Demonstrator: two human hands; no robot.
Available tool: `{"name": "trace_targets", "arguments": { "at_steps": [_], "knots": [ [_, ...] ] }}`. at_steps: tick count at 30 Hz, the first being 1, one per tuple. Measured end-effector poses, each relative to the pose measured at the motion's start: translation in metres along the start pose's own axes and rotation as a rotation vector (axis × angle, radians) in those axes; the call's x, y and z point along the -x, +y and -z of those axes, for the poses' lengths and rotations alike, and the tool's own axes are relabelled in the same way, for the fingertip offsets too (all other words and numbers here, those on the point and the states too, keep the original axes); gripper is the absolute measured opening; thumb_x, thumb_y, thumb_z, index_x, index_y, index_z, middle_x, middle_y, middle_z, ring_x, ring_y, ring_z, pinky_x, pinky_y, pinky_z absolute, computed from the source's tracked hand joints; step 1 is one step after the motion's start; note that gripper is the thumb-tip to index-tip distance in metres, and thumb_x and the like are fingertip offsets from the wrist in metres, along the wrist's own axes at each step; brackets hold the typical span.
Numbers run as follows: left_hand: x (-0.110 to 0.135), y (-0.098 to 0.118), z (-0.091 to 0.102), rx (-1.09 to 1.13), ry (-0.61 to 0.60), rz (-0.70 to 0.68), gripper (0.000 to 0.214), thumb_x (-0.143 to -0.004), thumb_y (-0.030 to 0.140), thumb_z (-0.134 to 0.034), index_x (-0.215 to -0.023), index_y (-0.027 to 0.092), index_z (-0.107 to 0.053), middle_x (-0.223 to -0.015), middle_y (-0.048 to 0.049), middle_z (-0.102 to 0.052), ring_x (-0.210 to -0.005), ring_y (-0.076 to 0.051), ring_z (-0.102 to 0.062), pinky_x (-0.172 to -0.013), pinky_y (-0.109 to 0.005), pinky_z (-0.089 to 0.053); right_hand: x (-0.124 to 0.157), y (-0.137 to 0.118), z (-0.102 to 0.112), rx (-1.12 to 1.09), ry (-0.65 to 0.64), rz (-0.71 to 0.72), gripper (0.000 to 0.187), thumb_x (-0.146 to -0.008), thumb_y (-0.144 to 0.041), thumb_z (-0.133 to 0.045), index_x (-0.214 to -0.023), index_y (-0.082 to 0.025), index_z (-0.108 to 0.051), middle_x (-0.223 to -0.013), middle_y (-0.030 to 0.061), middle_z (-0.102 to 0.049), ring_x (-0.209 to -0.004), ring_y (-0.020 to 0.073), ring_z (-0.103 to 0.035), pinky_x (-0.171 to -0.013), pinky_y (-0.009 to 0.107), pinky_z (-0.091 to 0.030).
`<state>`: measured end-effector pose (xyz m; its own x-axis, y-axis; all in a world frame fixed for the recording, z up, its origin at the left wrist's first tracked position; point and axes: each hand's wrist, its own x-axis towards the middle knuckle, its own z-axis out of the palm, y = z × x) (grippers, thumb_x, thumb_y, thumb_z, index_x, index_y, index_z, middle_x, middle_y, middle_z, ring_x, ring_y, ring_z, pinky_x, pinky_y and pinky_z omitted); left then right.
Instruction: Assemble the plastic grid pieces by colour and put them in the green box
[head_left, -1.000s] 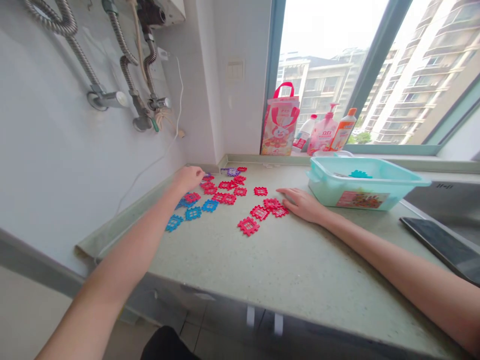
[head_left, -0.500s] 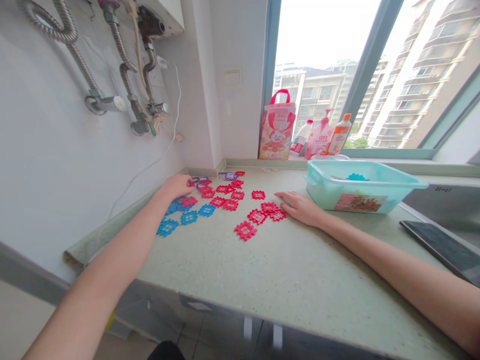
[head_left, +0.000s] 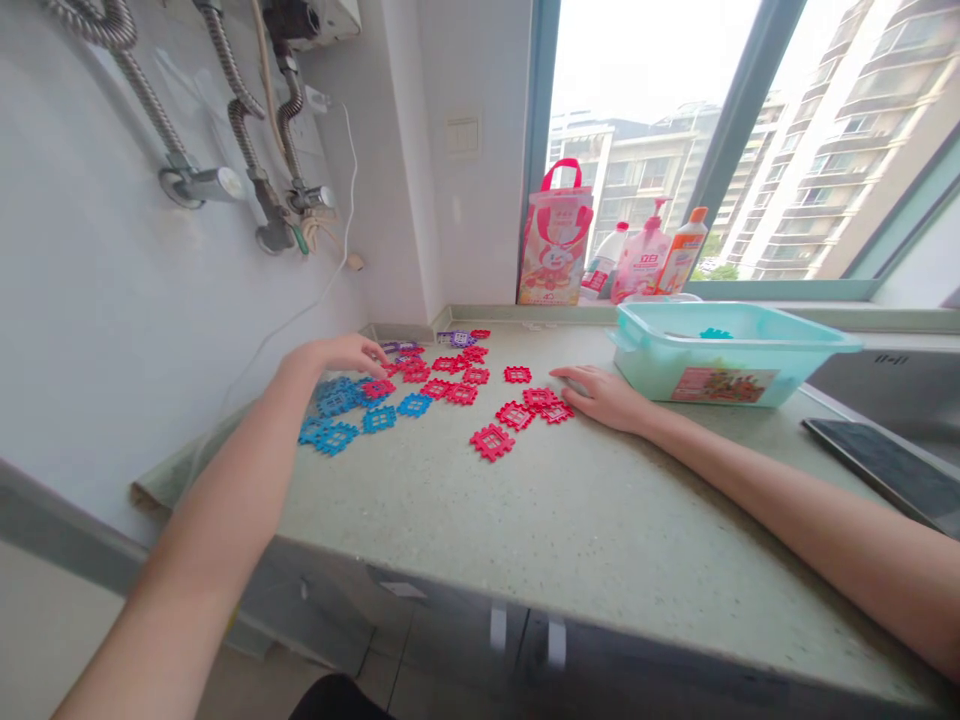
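Observation:
Several plastic window-frame building pieces with notched edges lie on the counter. My left hand hovers over the left side of the spread, its fingers slightly bent and apart, beside red pieces and purple pieces. Below its wrist is a heap of blue pieces, partly covered by the forearm. My right hand rests on the counter with fingers loosely extended and holds nothing. Close to its fingertips lie overlapping red pieces and a single red piece.
A light green plastic tub with a blue piece inside stands behind my right hand. A phone lies at the right by the sink. Bottles and a pink bag stand on the windowsill. Pipes hang on the left wall.
My left hand has drawn back a little to the left and lifted, its fingers opening. My right hand stays in place. The view has tilted slightly downward.

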<state>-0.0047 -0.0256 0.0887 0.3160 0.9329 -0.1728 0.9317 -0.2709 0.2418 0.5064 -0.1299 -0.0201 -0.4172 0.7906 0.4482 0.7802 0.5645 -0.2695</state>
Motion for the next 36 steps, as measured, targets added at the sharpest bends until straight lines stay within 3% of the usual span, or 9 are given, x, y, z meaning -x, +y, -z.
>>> {"name": "trace_targets", "arguments": {
  "at_steps": [2,6,12,16,21,24,28,31,36],
  "knots": [
    [0.004,0.001,0.002,-0.042,-0.068,0.028,0.074,-0.056,0.068,-0.082,-0.120,0.030,-0.082,-0.121,-0.0051,-0.081,-0.112,-0.029,-0.073,-0.090,-0.028,-0.055,0.000,-0.001,0.001,0.005,-0.002,-0.001,0.041,-0.100,-0.029,-0.056,-0.138,-0.023,-0.069,-0.135,0.0127,-0.075,-0.127,0.0315,-0.070,-0.115,0.053,-0.052],
    [0.001,0.011,-0.010,-0.126,0.017,0.015,0.081,-0.061,0.080,-0.077,-0.124,0.030,-0.080,-0.131,-0.0079,-0.078,-0.113,-0.029,-0.072,-0.088,-0.029,-0.053,-0.001,-0.003,0.001,0.007,-0.002,0.010,0.041,-0.099,-0.028,-0.056,-0.138,-0.023,-0.069,-0.136,0.0123,-0.075,-0.129,0.0315,-0.069,-0.115,0.053,-0.053],
    [-0.016,0.048,-0.038,-0.260,0.167,-0.003,0.069,-0.081,0.084,-0.056,-0.101,0.022,-0.078,-0.109,-0.0130,-0.081,-0.099,-0.029,-0.073,-0.079,-0.033,-0.049,-0.002,-0.001,0.000,-0.002,0.005,0.011,0.038,-0.099,-0.029,-0.058,-0.134,-0.024,-0.072,-0.136,0.0121,-0.075,-0.130,0.0321,-0.068,-0.116,0.054,-0.052],
    [-0.015,0.070,-0.046,-0.177,0.194,-0.080,0.071,-0.090,0.083,-0.042,-0.099,0.021,-0.076,-0.103,-0.0107,-0.081,-0.096,-0.027,-0.073,-0.080,-0.033,-0.049,-0.002,0.000,0.000,0.004,-0.008,0.008,0.037,-0.100,-0.029,-0.057,-0.132,-0.024,-0.073,-0.135,0.0120,-0.076,-0.130,0.0317,-0.068,-0.115,0.053,-0.052],
    [0.001,0.078,-0.037,-0.087,0.053,-0.176,0.061,-0.067,0.083,-0.073,-0.086,0.025,-0.073,-0.092,-0.0038,-0.078,-0.089,-0.024,-0.070,-0.073,-0.031,-0.048,-0.002,-0.001,0.000,0.014,-0.016,0.020,0.036,-0.100,-0.028,-0.056,-0.131,-0.023,-0.073,-0.133,0.0115,-0.076,-0.128,0.0302,-0.069,-0.115,0.051,-0.052],
    [0.010,0.088,-0.034,-0.115,-0.024,-0.170,0.059,-0.062,0.083,-0.077,-0.069,0.025,-0.066,-0.072,-0.0018,-0.069,-0.073,-0.022,-0.065,-0.063,-0.033,-0.041,-0.003,-0.001,0.000,0.004,-0.011,0.023,0.035,-0.099,-0.026,-0.057,-0.129,-0.024,-0.074,-0.132,0.0111,-0.077,-0.126,0.0303,-0.070,-0.114,0.052,-0.053],
    [0.019,0.102,-0.039,-0.117,-0.128,-0.172,0.058,-0.051,0.079,-0.085,-0.062,0.026,-0.064,-0.061,-0.0004,-0.060,-0.060,-0.020,-0.059,-0.057,-0.033,-0.036,-0.004,-0.001,0.000,0.002,-0.010,0.020,0.034,-0.099,-0.026,-0.056,-0.127,-0.025,-0.076,-0.131,0.0092,-0.077,-0.126,0.0291,-0.070,-0.114,0.050,-0.054],
    [0.021,0.094,-0.037,-0.133,-0.226,-0.147,0.056,-0.041,0.072,-0.091,-0.064,0.027,-0.067,-0.061,0.0012,-0.061,-0.057,-0.019,-0.057,-0.057,-0.032,-0.038,-0.004,-0.002,0.002,-0.004,-0.016,0.017,0.034,-0.100,-0.026,-0.055,-0.126,-0.026,-0.078,-0.131,0.0083,-0.078,-0.124,0.0288,-0.071,-0.114,0.049,-0.054],
    [0.013,0.047,-0.012,-0.147,-0.274,0.008,0.054,-0.040,0.058,-0.095,-0.080,0.026,-0.076,-0.072,-0.0003,-0.071,-0.070,-0.023,-0.066,-0.063,-0.030,-0.046,-0.004,-0.002,0.001,-0.004,-0.008,0.028,0.033,-0.100,-0.026,-0.056,-0.123,-0.026,-0.078,-0.129,0.0080,-0.078,-0.123,0.0289,-0.071,-0.113,0.049,-0.054]
  ]
}}
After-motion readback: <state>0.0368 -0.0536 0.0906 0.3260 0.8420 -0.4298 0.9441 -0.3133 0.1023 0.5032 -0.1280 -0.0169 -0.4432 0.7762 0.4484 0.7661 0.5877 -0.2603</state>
